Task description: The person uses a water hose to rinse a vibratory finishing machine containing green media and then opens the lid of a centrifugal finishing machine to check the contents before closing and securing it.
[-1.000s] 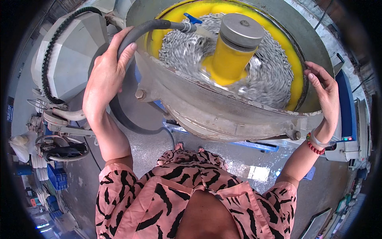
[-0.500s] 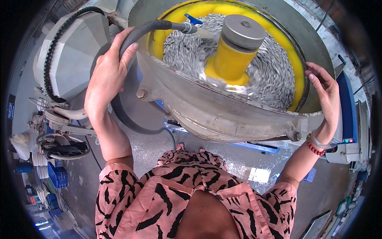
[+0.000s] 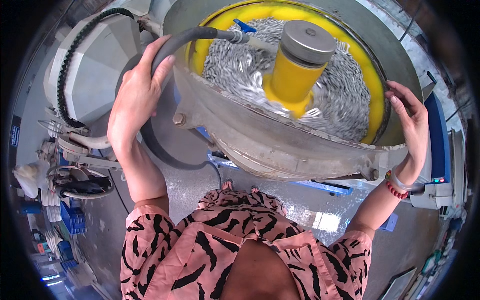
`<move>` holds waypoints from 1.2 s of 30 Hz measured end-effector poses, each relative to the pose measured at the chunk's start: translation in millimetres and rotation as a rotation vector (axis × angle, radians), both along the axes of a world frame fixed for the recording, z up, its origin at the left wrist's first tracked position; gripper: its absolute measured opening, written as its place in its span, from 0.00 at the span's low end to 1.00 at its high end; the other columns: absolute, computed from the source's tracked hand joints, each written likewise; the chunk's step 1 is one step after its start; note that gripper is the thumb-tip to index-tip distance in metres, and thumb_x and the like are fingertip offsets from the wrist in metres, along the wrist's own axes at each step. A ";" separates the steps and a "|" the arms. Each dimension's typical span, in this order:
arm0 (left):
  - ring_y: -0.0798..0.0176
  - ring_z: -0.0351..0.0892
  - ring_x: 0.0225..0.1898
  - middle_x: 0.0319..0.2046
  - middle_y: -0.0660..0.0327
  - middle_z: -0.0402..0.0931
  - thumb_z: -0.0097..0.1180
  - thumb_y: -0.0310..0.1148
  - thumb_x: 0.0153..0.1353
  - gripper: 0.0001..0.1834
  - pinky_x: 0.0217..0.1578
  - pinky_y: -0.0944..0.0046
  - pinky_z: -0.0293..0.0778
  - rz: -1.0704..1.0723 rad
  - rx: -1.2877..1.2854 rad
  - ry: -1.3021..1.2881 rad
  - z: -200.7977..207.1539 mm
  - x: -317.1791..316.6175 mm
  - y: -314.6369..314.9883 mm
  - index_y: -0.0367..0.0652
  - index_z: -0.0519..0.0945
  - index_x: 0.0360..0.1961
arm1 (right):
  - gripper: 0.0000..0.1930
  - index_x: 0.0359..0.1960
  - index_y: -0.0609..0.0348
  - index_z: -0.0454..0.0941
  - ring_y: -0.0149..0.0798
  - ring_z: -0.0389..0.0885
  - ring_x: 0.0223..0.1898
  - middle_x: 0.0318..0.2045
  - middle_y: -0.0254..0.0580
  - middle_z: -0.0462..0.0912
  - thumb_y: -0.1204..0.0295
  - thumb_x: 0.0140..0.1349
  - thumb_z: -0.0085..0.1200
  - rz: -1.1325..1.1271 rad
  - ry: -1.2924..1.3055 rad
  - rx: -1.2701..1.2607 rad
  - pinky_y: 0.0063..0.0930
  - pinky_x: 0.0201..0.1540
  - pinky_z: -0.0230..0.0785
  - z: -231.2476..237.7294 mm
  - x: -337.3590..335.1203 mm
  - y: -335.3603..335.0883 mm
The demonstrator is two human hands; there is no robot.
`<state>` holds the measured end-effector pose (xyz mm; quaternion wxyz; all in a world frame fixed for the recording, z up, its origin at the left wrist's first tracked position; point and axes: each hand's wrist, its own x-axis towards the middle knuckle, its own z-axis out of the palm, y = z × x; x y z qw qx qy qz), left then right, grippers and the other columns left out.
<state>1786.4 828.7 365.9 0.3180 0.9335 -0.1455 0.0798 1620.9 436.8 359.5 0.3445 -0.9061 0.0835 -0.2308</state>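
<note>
My left hand (image 3: 141,89) is closed round a thick dark grey hose (image 3: 182,36). At its end a metal nozzle with a blue valve lever (image 3: 244,26) points over a large round vibratory tub (image 3: 280,155). A stream of water seems to leave the nozzle toward the centre. Inside the yellow-lined bowl lie many small grey metal pieces (image 3: 232,65), blurred in places by motion. A yellow centre post (image 3: 298,80) with a metal cap (image 3: 308,42) rises from them. My right hand (image 3: 409,111) rests on the tub's right rim, fingers loosely bent and apart, holding nothing.
Left of the tub stands a pale faceted drum (image 3: 95,65) with a black toothed belt (image 3: 61,85). A blue crate (image 3: 73,218) and a white bag (image 3: 30,176) lie at the left. A blue machine panel (image 3: 439,137) stands beyond my right hand. The hose hangs down to the wet floor (image 3: 280,200).
The metal pieces in the bowl have shifted and churned. Both hands keep their places, the left on the hose and the right at the rim.
</note>
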 end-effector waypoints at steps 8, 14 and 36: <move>0.62 0.70 0.14 0.22 0.53 0.75 0.46 0.45 0.65 0.21 0.17 0.61 0.68 0.011 0.013 0.014 0.3 -0.3 0.9 0.53 0.67 0.58 | 0.15 0.47 0.61 0.78 0.26 0.75 0.41 0.37 0.36 0.81 0.68 0.61 0.55 0.021 -0.021 0.009 0.19 0.46 0.65 -1.6 0.7 -1.7; 0.63 0.70 0.13 0.22 0.54 0.76 0.46 0.45 0.66 0.21 0.17 0.62 0.67 -0.009 -0.004 -0.007 -2.7 2.1 2.9 0.53 0.67 0.58 | 0.15 0.48 0.62 0.77 0.26 0.75 0.41 0.37 0.37 0.81 0.68 0.61 0.55 0.005 -0.006 0.007 0.19 0.46 0.65 -1.6 0.8 -1.0; 0.62 0.69 0.13 0.20 0.54 0.74 0.46 0.42 0.66 0.20 0.17 0.61 0.67 -0.040 -0.034 -0.019 -2.2 1.5 3.5 0.52 0.67 0.58 | 0.15 0.47 0.63 0.77 0.27 0.75 0.42 0.37 0.37 0.81 0.69 0.61 0.55 0.004 0.006 0.011 0.21 0.48 0.65 0.9 0.8 1.6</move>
